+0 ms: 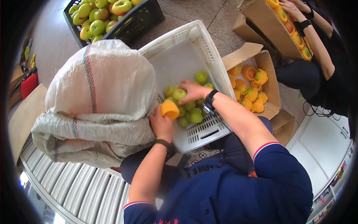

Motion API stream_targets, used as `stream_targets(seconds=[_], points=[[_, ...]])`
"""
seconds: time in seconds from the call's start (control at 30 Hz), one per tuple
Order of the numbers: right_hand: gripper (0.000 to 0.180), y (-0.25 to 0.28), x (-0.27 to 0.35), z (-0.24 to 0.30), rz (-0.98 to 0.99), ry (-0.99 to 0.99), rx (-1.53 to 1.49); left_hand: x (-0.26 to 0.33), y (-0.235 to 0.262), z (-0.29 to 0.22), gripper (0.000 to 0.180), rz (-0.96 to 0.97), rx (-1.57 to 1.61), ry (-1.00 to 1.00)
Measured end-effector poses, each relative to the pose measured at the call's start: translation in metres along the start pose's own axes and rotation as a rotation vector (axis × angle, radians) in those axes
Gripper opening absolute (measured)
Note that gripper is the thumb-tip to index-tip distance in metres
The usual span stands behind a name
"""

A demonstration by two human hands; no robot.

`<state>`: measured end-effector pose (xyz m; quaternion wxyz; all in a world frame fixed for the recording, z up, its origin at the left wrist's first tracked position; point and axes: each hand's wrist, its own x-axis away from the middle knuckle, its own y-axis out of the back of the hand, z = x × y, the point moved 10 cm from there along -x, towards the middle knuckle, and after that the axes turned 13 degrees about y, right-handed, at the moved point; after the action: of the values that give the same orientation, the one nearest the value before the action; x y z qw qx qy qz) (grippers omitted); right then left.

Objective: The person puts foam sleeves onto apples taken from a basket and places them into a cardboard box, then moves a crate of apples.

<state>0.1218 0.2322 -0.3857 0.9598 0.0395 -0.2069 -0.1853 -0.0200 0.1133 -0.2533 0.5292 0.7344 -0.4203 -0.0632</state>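
Right hand (192,92) pinching green fruit (179,94) between fingertips | left hand (162,124) gripping foam sleeve (170,109)

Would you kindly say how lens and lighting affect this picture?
Head view: black corners, and the slatted surface bends along its outer edge; head view: white glare at lower left; head view: soft light on the sack, left hand and right hand fairly sharp.

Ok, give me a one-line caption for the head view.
Left hand holds a yellow foam sleeve; right hand grasps a green fruit in the white crate.
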Motion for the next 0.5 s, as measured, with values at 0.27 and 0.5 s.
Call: stream_targets(seconds=[0.27, 0.5], points=[[0.091, -0.012, 0.052, 0.035, 0.180, 0.068, 0.291, -0.002, 0.003, -0.010, 0.037, -0.071, 0.028, -0.096], [0.086, -0.010, 0.112, 0.036, 0.023, -0.046, 0.491, 0.004, 0.011, -0.001, 0.031, -0.081, 0.088, -0.129]])
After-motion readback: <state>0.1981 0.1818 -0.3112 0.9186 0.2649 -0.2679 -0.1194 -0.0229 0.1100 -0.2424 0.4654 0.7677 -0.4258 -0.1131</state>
